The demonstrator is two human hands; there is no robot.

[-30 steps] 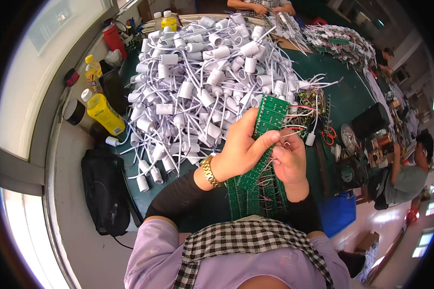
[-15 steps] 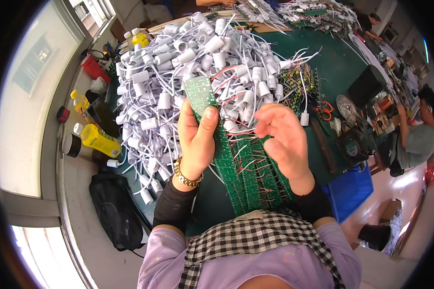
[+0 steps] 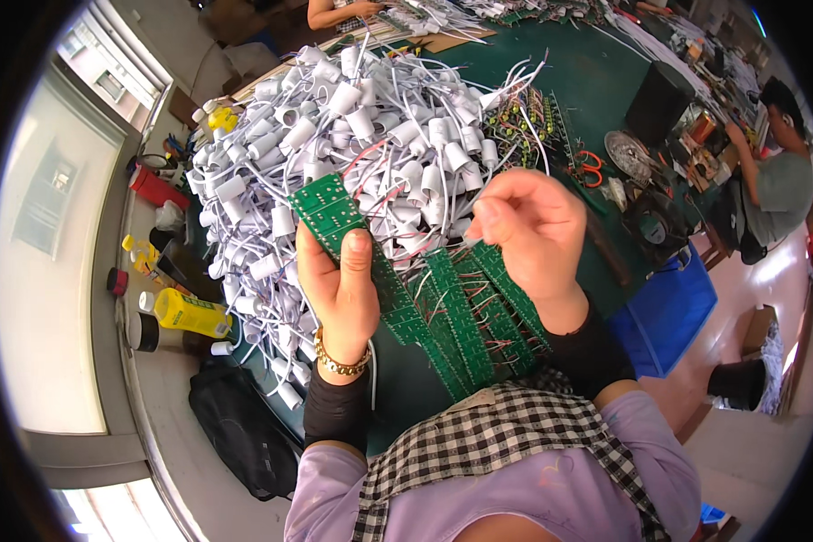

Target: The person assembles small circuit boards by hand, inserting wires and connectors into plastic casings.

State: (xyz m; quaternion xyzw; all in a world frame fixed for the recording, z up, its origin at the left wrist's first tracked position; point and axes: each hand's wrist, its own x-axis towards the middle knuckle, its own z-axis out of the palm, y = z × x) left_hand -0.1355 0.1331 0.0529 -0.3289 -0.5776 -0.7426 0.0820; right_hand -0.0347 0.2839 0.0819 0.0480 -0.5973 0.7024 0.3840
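My left hand (image 3: 341,294) grips a long green circuit board strip (image 3: 323,206), thumb on its face and fingers behind it. The strip slants from upper left toward my lap. Its lower part lies against other green board strips (image 3: 461,316) with red and white wires along them. To the right, my right hand (image 3: 542,239) is closed in a pinch over these boards. Something thin and pale shows at its fingertips, too small to make out. Just beyond both hands lies a big heap of white lamp holders (image 3: 361,125) with white cables.
Yellow bottles (image 3: 190,313) and a black bag (image 3: 242,429) are at the left. Orange-handled scissors (image 3: 588,169), a small black fan (image 3: 657,228) and a blue bin (image 3: 664,312) are at the right. A co-worker (image 3: 786,181) sits far right; another person's hand (image 3: 361,9) shows at the back.
My left hand has moved left and slightly down with the board strip, which tilts more. My right hand's fingers have gone from loosely apart to a pinch. The view has shifted a little.
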